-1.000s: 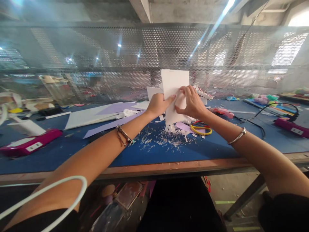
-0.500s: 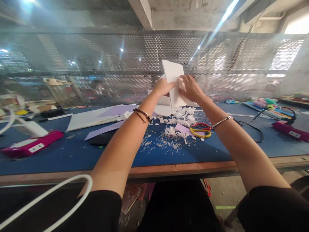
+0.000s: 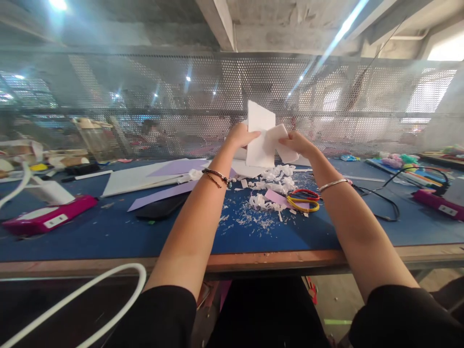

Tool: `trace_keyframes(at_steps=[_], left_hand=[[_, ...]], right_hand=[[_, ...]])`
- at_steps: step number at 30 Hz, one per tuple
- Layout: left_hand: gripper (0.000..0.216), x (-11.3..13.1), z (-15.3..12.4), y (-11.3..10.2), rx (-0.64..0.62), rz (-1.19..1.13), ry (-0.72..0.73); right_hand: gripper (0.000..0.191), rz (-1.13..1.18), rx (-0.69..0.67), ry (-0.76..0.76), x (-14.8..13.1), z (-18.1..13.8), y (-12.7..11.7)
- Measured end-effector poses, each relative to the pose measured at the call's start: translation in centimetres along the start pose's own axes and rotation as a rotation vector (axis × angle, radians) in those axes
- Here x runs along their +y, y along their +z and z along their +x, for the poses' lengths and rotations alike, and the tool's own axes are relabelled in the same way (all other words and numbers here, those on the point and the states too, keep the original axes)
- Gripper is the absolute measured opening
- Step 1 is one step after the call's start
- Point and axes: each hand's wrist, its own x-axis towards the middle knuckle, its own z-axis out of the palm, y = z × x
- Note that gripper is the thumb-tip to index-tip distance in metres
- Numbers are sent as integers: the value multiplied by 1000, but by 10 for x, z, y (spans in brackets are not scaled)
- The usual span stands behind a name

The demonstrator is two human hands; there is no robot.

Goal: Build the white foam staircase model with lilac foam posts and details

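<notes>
My left hand (image 3: 242, 137) is closed on the edge of a white foam board piece (image 3: 261, 121), thumb across its front, holding it upright above the table. My right hand (image 3: 297, 143) grips a smaller white block (image 3: 282, 140) with softened corners; its material I cannot make out. The block's left end overlaps the board's right edge in view; whether they touch I cannot tell. Below both hands lie crumpled white scraps (image 3: 277, 182) and fine white shavings (image 3: 257, 220). Scissors with red and yellow handles (image 3: 303, 209) rest beside a small lilac paper piece (image 3: 277, 197).
White boards (image 3: 125, 181) and lilac sheets (image 3: 174, 167) lie left, near a black flat object (image 3: 161, 208). Magenta power strips (image 3: 68, 212) sit at both sides. A black cable (image 3: 393, 208) curls at right. Behind the table stands a perforated metal screen (image 3: 203, 96). A white cable (image 3: 119, 309) loops in front.
My right hand has drawn back rightward from the board's face, bringing the smaller white block into view. Both hands and the board sit slightly lower in the picture; the view has shifted a little too.
</notes>
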Motion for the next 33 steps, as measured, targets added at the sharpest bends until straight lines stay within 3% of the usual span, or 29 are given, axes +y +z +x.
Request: trace_keyframes(at_steps=[13,18,21,24,27,29,33], left_hand=[[27,-19,5,-11,45,-52,-8],[31,-33,10,-16,81,-81,144],[32,-39,10,-20,117,-69,126],[30,-42,9,-20,148,-47,92],[31,-40,7,-17,179,66,109],[34,-35,4,-14,202,189,165],[34,-21,-5,-4,235,353,391]], right_hand=[[23,493,46,10,-16,-7,-21],[21,415,121,-22,-14,-6,-27],[25,165,186,-22,-9,-2,-27],[24,-124,-3,-29,-8,0,-26],[37,-185,-251,-35,-12,-4,-24],[51,-54,-307,3,-18,-8,-24],[74,422,-249,82,-31,-15,-31]])
